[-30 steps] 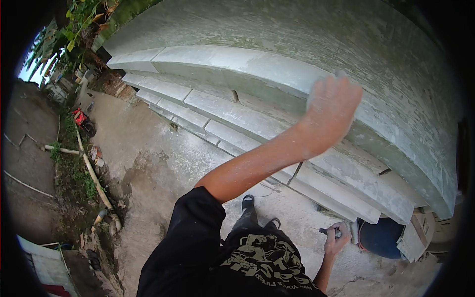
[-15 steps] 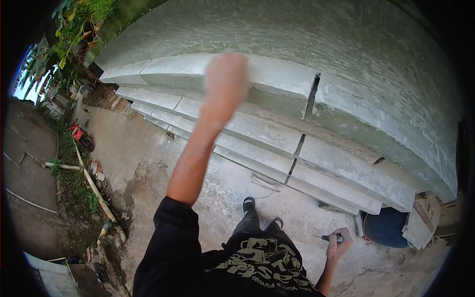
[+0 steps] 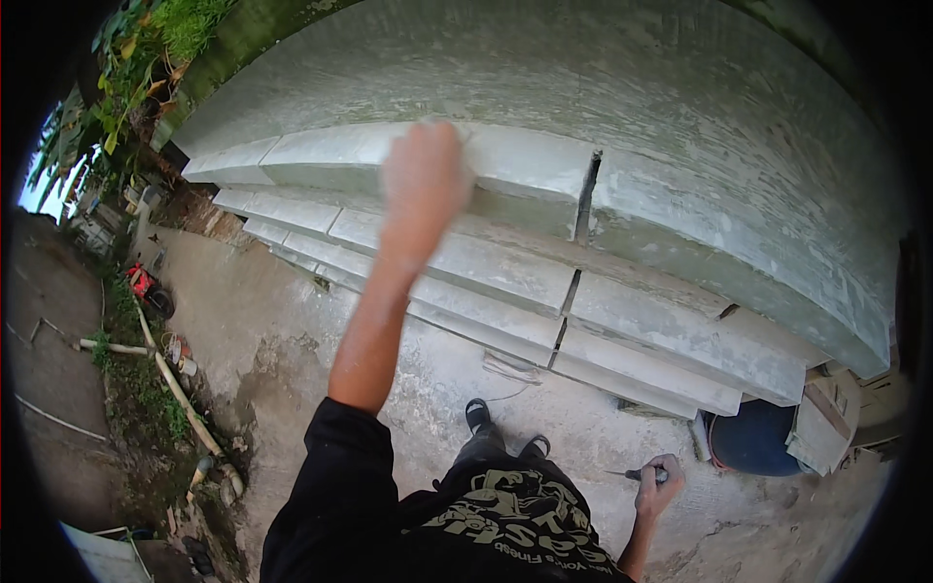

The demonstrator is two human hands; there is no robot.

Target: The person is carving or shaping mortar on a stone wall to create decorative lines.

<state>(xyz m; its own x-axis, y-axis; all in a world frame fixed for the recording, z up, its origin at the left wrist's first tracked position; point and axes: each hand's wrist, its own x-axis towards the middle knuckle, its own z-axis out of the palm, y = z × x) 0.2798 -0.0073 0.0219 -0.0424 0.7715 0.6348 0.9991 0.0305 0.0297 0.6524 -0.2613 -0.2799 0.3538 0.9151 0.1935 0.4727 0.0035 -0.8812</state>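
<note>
Dark-handled tool (image 3: 635, 474), pale concrete ledge (image 3: 530, 157)

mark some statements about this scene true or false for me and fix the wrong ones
1. The right hand holds a dark-handled tool. True.
2. The left hand is down beside the blue container. False: the left hand, blurred, is up at the top concrete ledge.
3. A dark gap cuts the top concrete ledge to the right of the left hand. True.
4. The person's shirt is white. False: the shirt is black with a pale print.
5. A red motorbike shows at the picture's left. True.
</note>
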